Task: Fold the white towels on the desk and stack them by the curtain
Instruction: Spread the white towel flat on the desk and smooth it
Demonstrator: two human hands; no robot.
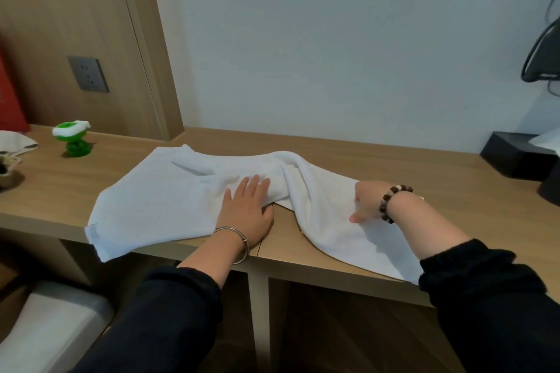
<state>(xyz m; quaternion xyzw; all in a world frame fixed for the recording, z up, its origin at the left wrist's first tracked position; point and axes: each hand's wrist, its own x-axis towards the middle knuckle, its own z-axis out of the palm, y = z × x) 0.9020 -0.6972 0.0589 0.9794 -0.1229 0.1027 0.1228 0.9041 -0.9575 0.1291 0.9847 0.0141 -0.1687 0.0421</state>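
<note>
A white towel (169,197) lies rumpled across the wooden desk (357,160), bent in the middle, with its left corner hanging over the front edge. My left hand (247,209) presses flat on the towel near its middle, fingers straight. My right hand (368,201) sits on the towel's right part, which runs toward the front edge. Its fingers curl down into the cloth and the thumb sticks out. No curtain is in view.
A green and white gadget (74,138) stands at the desk's back left, near a red object (9,100) and small items. A black box (515,157) sits at the back right. A wall socket (88,73) is on the wooden panel. A pale seat (51,324) is below left.
</note>
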